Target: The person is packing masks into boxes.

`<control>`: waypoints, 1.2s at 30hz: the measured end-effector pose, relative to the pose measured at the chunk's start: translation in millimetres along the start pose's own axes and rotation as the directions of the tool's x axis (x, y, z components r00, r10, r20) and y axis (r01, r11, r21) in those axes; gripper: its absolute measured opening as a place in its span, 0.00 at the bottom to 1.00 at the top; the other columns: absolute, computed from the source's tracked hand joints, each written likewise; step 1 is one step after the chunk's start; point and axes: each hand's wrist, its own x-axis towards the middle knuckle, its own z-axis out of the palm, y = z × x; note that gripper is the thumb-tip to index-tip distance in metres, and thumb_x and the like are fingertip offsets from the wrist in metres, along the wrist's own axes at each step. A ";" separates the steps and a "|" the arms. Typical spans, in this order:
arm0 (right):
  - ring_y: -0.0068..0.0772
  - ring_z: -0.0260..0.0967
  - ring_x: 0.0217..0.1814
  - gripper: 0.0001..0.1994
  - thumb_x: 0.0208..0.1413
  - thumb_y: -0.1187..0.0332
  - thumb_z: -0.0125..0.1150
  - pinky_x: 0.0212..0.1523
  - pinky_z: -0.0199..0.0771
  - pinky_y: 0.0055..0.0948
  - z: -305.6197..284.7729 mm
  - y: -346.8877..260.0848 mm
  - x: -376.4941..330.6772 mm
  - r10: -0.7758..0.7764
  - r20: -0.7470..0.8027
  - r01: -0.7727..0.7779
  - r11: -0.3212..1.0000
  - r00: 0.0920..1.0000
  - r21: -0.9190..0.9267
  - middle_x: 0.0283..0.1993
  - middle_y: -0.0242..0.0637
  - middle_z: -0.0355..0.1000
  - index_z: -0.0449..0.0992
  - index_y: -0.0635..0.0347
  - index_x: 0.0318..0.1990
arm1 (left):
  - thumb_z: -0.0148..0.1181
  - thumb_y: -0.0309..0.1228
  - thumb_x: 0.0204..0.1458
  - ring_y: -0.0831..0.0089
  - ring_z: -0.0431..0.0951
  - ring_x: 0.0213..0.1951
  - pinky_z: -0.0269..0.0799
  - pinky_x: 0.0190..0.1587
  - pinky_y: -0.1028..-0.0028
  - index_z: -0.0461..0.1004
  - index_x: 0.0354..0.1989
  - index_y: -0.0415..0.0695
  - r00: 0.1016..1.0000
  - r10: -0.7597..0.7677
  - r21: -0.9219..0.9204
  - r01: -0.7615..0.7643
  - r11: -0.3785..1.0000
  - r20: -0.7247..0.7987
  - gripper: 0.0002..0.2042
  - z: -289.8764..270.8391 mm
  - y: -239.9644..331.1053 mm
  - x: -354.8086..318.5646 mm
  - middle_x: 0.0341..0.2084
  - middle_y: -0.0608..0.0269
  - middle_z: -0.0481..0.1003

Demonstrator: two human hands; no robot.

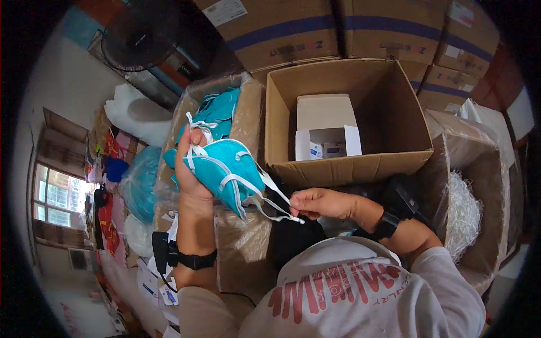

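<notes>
A teal cloth piece [225,166] with white edging, white loops and white ties is held up in front of me. My left hand [194,172] is closed round its left side, and a white tie loops over the fingers. At the piece's right, my right hand [321,203] pinches the white straps [276,209] and draws them out to the side. Just behind my left hand stands a plastic-lined carton [253,112] with more teal cloth pieces [217,108] heaped in it.
A large open carton [349,169] stands ahead, with a white box [327,110] inside. At right, a plastic-lined carton [496,225] holds white shredded filler [463,217]. Closed cartons [389,28] are stacked behind. A black fan [141,35] stands at far left, above bagged teal material [141,186].
</notes>
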 end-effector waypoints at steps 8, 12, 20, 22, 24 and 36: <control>0.11 0.50 0.25 0.15 0.58 0.53 0.43 0.24 0.51 0.13 4.1 13.6 14.8 0.105 -0.110 -0.094 0.991 0.988 0.100 0.23 0.20 0.56 0.68 0.51 0.28 | 0.49 0.37 0.53 0.80 0.69 0.20 0.67 0.24 0.79 0.66 0.21 0.49 0.999 -0.008 -0.001 0.008 1.000 0.039 0.11 -8.5 2.6 -7.8 0.17 0.72 0.68; 0.13 0.51 0.25 0.11 0.59 0.59 0.44 0.25 0.53 0.14 -4.4 24.0 22.6 -0.073 -0.200 0.064 0.997 0.977 -0.048 0.26 0.24 0.57 0.66 0.56 0.39 | 0.50 0.36 0.52 0.82 0.69 0.21 0.67 0.25 0.79 0.66 0.21 0.49 0.999 0.016 0.009 -0.016 1.000 -0.036 0.10 -8.8 0.4 -8.2 0.17 0.73 0.68; 0.28 0.60 0.26 0.20 0.56 0.65 0.49 0.29 0.63 0.27 13.1 6.8 15.3 -0.393 -0.170 0.219 0.766 0.904 -0.605 0.25 0.35 0.62 0.57 0.61 0.54 | 0.50 0.36 0.53 0.84 0.67 0.21 0.65 0.25 0.82 0.64 0.20 0.49 0.999 -0.019 0.030 0.018 0.999 0.032 0.11 -8.2 -2.3 -11.7 0.16 0.74 0.65; 0.30 0.62 0.29 0.23 0.55 0.68 0.50 0.32 0.63 0.27 12.5 4.1 18.0 -0.373 -0.105 0.216 0.719 0.922 -0.660 0.27 0.38 0.64 0.54 0.58 0.58 | 0.50 0.37 0.53 0.84 0.66 0.20 0.65 0.25 0.83 0.63 0.19 0.49 0.999 -0.030 0.034 0.028 0.999 0.042 0.12 -6.8 -3.9 -11.3 0.15 0.74 0.65; 0.40 0.67 0.33 0.18 0.55 0.68 0.50 0.34 0.64 0.31 11.8 10.0 25.3 -0.467 -0.016 0.320 0.628 0.884 -0.709 0.32 0.46 0.68 0.62 0.60 0.53 | 0.50 0.37 0.53 0.85 0.66 0.20 0.64 0.24 0.83 0.63 0.19 0.49 0.999 -0.026 0.027 0.026 0.999 0.021 0.12 -8.3 -5.3 -10.2 0.15 0.74 0.64; 0.34 0.62 0.30 0.09 0.56 0.66 0.43 0.34 0.64 0.31 0.7 8.9 9.0 -0.324 -0.046 0.228 0.753 0.945 -0.618 0.28 0.39 0.63 0.67 0.62 0.33 | 0.55 0.34 0.50 0.80 0.69 0.23 0.64 0.26 0.77 0.72 0.27 0.40 0.915 0.403 0.910 -0.146 0.389 -0.025 0.09 -31.7 6.2 -22.1 0.20 0.66 0.72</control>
